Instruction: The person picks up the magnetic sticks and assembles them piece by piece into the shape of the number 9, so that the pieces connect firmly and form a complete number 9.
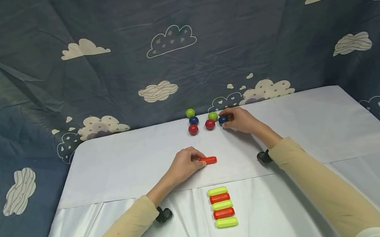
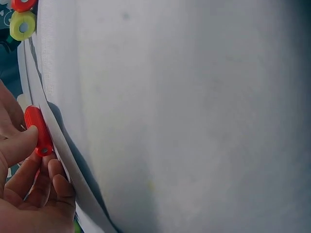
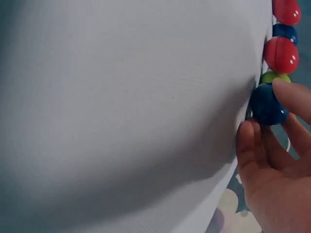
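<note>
My left hand [image 1: 186,162] pinches one end of a small red ribbed stick [image 1: 210,159] between thumb and fingers, near the middle of the white table. The left wrist view shows the thumb lying across this red stick [image 2: 38,130]. Farther back, my right hand [image 1: 241,120] holds a dark blue ball [image 1: 223,120] by its right side. In the right wrist view the thumb and a finger lie on the blue ball [image 3: 268,104]. Touching or close beside that ball are a green ball [image 1: 213,116] and a red ball [image 1: 210,124].
Left of these, a green ball [image 1: 190,113], a blue ball [image 1: 193,120] and a red ball [image 1: 193,129] form a column. Nearer the front, several yellow and red sticks [image 1: 222,206] lie stacked in a row. A dark cloud-patterned cloth [image 1: 125,75] hangs behind the table [image 1: 109,170].
</note>
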A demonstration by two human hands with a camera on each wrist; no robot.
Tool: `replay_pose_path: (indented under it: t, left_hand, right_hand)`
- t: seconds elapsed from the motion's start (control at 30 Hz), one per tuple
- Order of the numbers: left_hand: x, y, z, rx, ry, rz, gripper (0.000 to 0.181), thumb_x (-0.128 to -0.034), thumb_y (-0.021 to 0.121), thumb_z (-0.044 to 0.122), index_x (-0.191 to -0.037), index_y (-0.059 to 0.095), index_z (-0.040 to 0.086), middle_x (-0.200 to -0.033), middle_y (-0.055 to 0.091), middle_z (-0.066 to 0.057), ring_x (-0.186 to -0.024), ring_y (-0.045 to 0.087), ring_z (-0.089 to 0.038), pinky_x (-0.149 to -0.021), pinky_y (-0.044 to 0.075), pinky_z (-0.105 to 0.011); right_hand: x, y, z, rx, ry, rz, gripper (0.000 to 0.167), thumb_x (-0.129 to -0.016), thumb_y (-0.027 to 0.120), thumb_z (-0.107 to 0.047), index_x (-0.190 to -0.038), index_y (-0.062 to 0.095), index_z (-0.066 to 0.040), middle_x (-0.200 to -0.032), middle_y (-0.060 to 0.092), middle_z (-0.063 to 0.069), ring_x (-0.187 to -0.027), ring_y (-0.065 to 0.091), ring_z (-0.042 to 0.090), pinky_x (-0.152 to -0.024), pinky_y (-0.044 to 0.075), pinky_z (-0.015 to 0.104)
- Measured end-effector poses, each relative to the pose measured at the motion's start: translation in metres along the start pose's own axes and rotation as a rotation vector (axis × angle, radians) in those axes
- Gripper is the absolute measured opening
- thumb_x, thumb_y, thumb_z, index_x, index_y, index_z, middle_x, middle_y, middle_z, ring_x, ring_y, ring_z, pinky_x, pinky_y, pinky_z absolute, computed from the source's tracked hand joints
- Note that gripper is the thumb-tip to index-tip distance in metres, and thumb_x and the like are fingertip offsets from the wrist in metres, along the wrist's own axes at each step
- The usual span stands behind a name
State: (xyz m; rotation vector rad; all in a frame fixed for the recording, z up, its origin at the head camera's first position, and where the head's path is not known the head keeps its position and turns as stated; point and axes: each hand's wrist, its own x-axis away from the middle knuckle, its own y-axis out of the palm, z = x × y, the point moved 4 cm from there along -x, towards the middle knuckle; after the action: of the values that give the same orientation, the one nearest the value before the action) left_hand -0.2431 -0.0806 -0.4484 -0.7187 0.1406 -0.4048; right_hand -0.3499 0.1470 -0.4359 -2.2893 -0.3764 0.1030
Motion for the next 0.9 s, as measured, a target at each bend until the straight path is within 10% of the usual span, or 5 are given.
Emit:
replay_pose_path:
  t: [0.9]
  left_hand:
    - [0.003, 0.0, 0.004, -0.024, -0.001, -0.003, 0.013, -0.0878, 0.074, 0.012, -0.1, 0.075, 0.008, -0.089, 0.063, 0.002, -0.077, 0.052, -0.016, -0.07, 0.043, -0.028]
  right_hand:
    - [0.089, 0.024, -0.028, -0.049, -0.062, -0.09, 0.037, -0.084, 0.08, -0.021, -0.117, 0.068, -0.01, -0.101, 0.065, 0.002, -0.085, 0.057, 0.02, -0.074, 0.051, 0.032]
